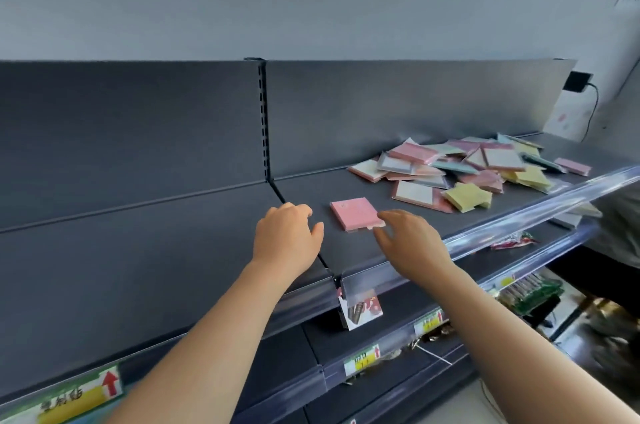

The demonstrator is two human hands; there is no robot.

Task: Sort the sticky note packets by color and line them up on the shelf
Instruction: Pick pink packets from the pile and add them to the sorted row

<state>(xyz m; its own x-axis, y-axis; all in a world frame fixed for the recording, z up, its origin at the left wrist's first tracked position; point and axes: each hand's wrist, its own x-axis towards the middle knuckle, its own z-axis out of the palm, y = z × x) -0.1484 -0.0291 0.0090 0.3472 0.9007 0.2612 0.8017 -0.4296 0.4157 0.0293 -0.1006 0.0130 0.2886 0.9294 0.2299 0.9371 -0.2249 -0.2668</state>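
Pink packet [356, 214] between left hand [287, 233] and right hand [412, 243], fingers [389, 215] loose, open shelf [173, 267] leftward

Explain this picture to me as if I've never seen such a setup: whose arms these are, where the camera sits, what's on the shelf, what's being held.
There is no machine here. A person wears one wide-angle camera on the head, looking forward and down, so the two bare arms reaching in are their own. The left hand is over the dark shelf with loosely curled fingers and holds nothing. The right hand is relaxed, its fingertips at the right edge of a single pink packet. That packet lies flat on the shelf and is not lifted. Further right is a jumbled pile of packets in pink, yellow and pale blue-green, still unsorted. Lower shelves carry price tags and other goods.
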